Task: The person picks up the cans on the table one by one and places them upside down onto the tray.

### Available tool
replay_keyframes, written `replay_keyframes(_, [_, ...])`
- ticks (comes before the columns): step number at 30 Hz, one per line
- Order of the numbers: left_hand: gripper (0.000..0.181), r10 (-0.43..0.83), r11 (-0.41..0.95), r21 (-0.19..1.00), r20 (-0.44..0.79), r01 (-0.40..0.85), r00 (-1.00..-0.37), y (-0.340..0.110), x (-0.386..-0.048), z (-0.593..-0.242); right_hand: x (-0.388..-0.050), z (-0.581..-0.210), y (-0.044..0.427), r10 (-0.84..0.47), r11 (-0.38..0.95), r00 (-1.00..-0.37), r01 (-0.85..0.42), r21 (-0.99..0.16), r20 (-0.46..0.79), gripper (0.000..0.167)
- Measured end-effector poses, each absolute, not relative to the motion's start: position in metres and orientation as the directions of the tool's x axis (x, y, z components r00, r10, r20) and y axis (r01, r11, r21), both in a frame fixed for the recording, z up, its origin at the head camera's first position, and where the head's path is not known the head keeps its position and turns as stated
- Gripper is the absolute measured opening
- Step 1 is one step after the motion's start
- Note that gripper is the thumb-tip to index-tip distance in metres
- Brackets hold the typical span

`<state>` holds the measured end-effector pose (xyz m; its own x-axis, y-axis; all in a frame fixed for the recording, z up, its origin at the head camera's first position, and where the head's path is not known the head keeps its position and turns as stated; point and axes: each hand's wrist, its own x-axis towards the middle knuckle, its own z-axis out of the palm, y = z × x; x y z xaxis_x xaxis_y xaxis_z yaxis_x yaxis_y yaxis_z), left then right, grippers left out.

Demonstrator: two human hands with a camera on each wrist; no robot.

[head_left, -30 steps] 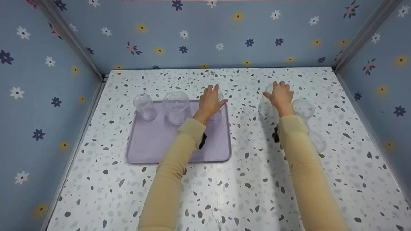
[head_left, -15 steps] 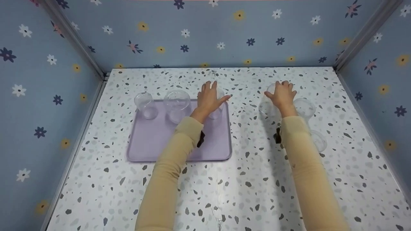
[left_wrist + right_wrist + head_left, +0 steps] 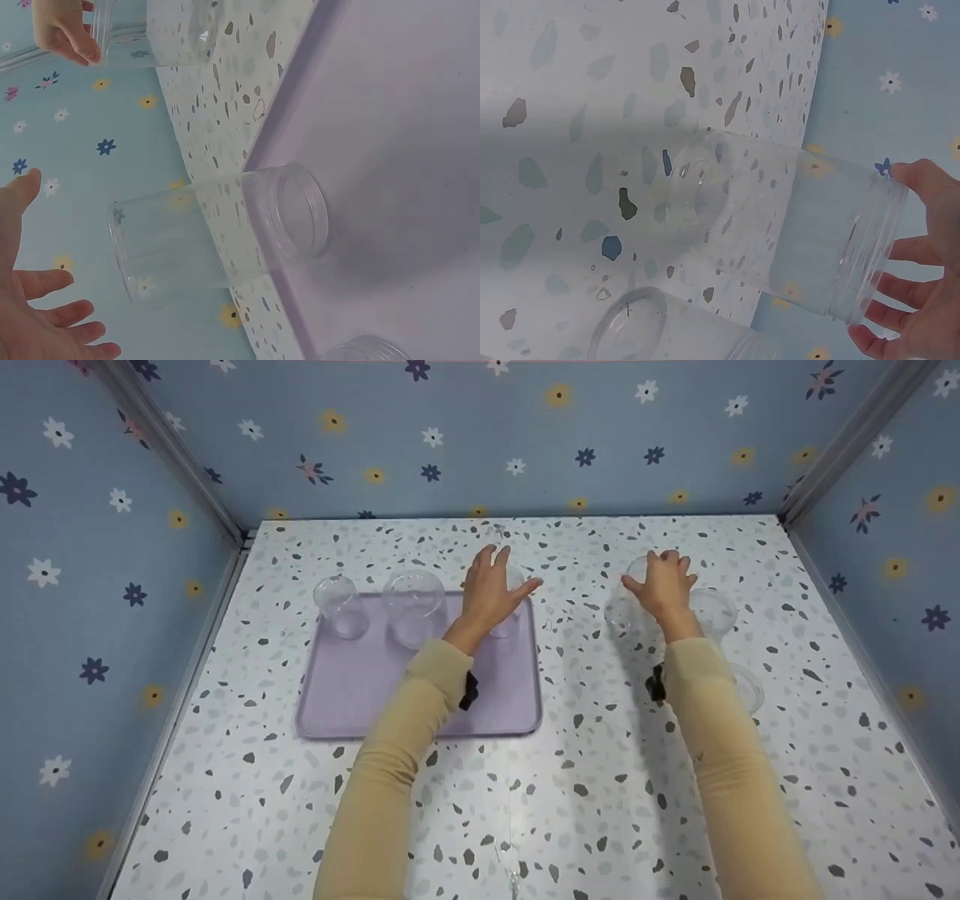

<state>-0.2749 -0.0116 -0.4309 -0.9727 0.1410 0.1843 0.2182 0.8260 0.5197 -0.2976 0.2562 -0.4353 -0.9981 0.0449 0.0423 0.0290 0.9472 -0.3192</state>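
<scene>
My left hand (image 3: 487, 592) has its fingers spread beside and behind a clear jar (image 3: 511, 619) near the tray's far right corner. In the left wrist view a gap shows between that hand (image 3: 37, 300) and the jar (image 3: 202, 236), whose threaded end is down on the lilac tray (image 3: 397, 150). My right hand (image 3: 661, 589) grips the top of another clear jar (image 3: 621, 611) right of the tray. From the right wrist, fingers and thumb (image 3: 922, 262) hold its threaded rim, with the jar's body (image 3: 765, 217) reaching toward the speckled table.
Two more clear containers, one narrow (image 3: 336, 596) and one wide (image 3: 412, 600), stand on the tray's far left part. Right of my right hand are two more clear round pieces (image 3: 712, 611), the nearer one (image 3: 748, 690) partly behind the sleeve. Flowered walls enclose the table.
My left thumb has spread out to the right and its fingers have drawn back from the jar. My right hand has shifted slightly right, along with the jar's top.
</scene>
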Motion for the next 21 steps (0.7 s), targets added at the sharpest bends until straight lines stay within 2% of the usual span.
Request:
replay_keyframes(13, [0.066, 0.099, 0.712, 0.647, 0.292, 0.273, -0.951, -0.016, -0.266, -0.44, -0.285, -0.437, 0.258, 0.028, 0.901, -0.996, -0.012, -0.435, 0.085, 0.066])
replay_keyframes(21, [0.062, 0.082, 0.646, 0.699, 0.334, 0.305, -0.939, -0.018, -0.259, -0.443, -0.274, -0.441, 0.256, -0.005, 0.846, -0.982, -0.105, -0.523, 0.188, 0.058])
